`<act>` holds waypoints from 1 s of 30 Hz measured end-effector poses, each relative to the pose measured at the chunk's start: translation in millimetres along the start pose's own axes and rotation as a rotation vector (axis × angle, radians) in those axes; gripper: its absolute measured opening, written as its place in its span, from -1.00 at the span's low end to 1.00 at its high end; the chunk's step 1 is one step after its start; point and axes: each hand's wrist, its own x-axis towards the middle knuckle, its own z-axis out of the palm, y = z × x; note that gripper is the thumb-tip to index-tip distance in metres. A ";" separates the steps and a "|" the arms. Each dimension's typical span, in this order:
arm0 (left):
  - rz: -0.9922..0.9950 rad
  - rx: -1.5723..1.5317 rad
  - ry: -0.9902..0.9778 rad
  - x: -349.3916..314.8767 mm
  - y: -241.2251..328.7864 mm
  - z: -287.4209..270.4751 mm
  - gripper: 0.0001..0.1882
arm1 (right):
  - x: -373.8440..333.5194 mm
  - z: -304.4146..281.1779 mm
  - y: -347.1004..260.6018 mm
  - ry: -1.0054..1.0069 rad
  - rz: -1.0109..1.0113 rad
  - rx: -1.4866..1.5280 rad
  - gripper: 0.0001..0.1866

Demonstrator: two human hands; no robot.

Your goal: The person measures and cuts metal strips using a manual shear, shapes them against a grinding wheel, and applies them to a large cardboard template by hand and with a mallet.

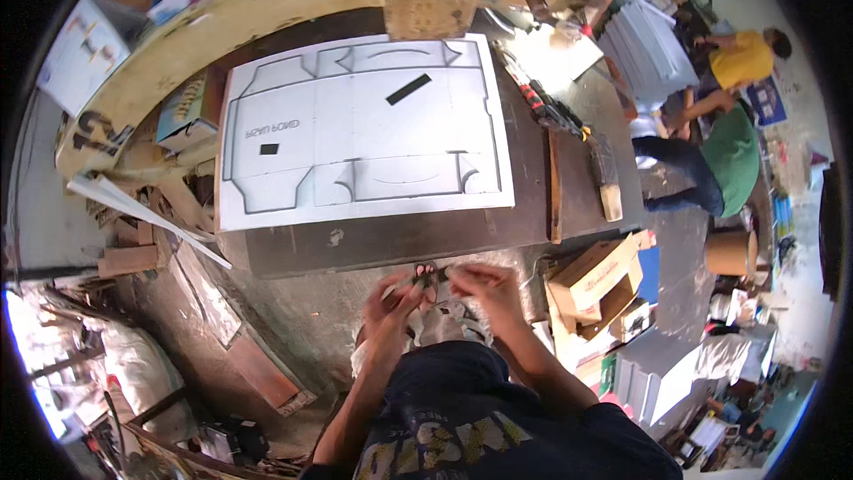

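Observation:
Close to my body, just below the table's front edge, my left hand (389, 304) and my right hand (487, 290) are raised near each other. The fingers of both are curled in a pinch. Between their fingertips is a small dark piece (430, 274), too small and blurred to name. Beyond them on the dark table (391, 244) lies a white board (373, 120) marked with black outlines of flaps and panels. Two flat black strips rest on it: a longer, slanted strip (409, 90) at the upper right and a short strip (269, 149) at the lower left.
Right of the board lie red-and-black hand tools (539, 100), a wooden strip (555, 187) and a wooden-handled tool (609, 182). An open cardboard box (586, 289) stands right of my hands. Plywood boards lean at left. At far right are people in green (733, 160) and yellow (742, 58).

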 end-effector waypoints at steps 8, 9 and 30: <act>-0.064 -0.050 0.106 123.7 -67.6 103.9 -0.76 | 87.4 -77.1 5.9 0.451 -0.092 0.044 -0.72; -0.033 -0.053 0.111 130.3 -66.3 111.6 -0.75 | 95.1 -80.5 2.7 0.474 -0.100 0.033 -0.71; 0.179 0.186 0.258 145.4 -66.2 140.3 -0.65 | 133.3 -98.1 -0.6 0.425 -0.021 0.006 -0.81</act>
